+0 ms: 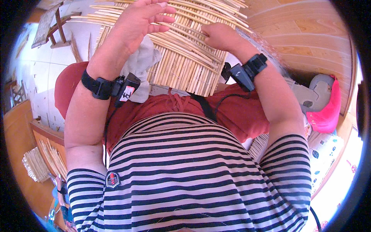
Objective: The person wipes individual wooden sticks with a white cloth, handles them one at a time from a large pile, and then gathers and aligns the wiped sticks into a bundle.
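Note:
Over my lap lies a panel of pale, dried plant stalks (185, 72), set side by side with visible stitching near its lower end. Several loose stalks (188, 43) lie slantwise across it. My left hand (145, 20) is above the panel's left part, fingers spread and holding nothing. At the panel's right side, my right hand (220, 36) is curled, thumb and forefinger closed at the end of a slanting stalk. Its other fingertips are hidden. A crumpled grey cloth (142, 63) is under my left wrist, beside the panel.
A wooden stand (56, 27) with a slatted top is on the tiled floor at far left. Bundled stalks (36, 165) lie at lower left, near another person's arm (60, 188). A wooden panel (307, 37) rises at right. Wrist devices have cables (106, 130) running along my arms.

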`<action>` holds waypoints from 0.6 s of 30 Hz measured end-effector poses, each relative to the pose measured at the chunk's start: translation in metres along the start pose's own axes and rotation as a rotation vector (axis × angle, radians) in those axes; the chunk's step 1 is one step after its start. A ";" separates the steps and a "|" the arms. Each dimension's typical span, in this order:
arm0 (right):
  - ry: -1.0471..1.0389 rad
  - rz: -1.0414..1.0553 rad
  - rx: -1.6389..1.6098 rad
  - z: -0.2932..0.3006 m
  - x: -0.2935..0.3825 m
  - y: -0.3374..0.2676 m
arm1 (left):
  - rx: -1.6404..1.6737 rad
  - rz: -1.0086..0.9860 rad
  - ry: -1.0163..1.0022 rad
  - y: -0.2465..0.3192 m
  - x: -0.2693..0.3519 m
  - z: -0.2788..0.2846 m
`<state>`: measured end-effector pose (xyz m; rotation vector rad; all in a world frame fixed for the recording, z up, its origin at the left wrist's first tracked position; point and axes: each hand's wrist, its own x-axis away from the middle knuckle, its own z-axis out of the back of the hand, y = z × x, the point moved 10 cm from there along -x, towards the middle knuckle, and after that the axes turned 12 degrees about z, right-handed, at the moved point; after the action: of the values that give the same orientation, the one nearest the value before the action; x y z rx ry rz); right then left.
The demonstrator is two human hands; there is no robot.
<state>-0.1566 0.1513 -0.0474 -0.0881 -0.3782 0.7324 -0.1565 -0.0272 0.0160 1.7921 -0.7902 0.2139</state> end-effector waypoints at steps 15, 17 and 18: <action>0.008 0.233 -1.818 0.052 -0.003 -0.069 | -0.295 0.184 -0.256 -0.023 0.011 -0.039; 0.027 0.255 -1.864 0.054 -0.004 -0.065 | -0.310 0.164 -0.256 -0.023 0.012 -0.043; 0.046 0.295 -1.926 0.056 -0.005 -0.066 | -0.312 0.160 -0.241 -0.023 0.011 -0.042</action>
<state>-0.1383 0.0965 0.0167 -1.9951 -0.9223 0.4061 -0.1242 0.0097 0.0193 1.4765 -1.0783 -0.0230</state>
